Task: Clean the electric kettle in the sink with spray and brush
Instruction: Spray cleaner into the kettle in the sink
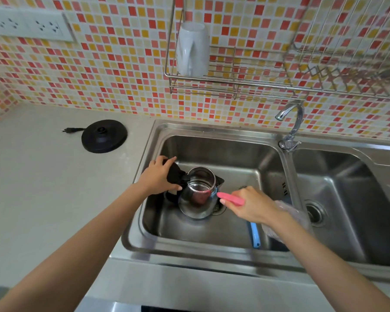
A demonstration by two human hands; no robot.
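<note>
Kitchen corner: red-and-yellow mosaic tile wall, pale grey counter, double stainless steel sink.

- Round stainless steel electric kettle stands upright in the left basin, mouth open.
- My left hand is curled over its flipped-back black hinged lid, steadying the kettle.
- My right hand is closed round the pink plastic-handled brush; the brush head is inside the kettle.
- Handling, as I judge it: stiff shell, fairly light when empty, polished wall likely slick when wet. Best held by the black plastic end, not the steel.
- Right of the kettle: a blue-handled tool, partly hidden.
- Left of the kettle, on the counter: black round power base.
- Above the kettle: upturned white mug.
</note>
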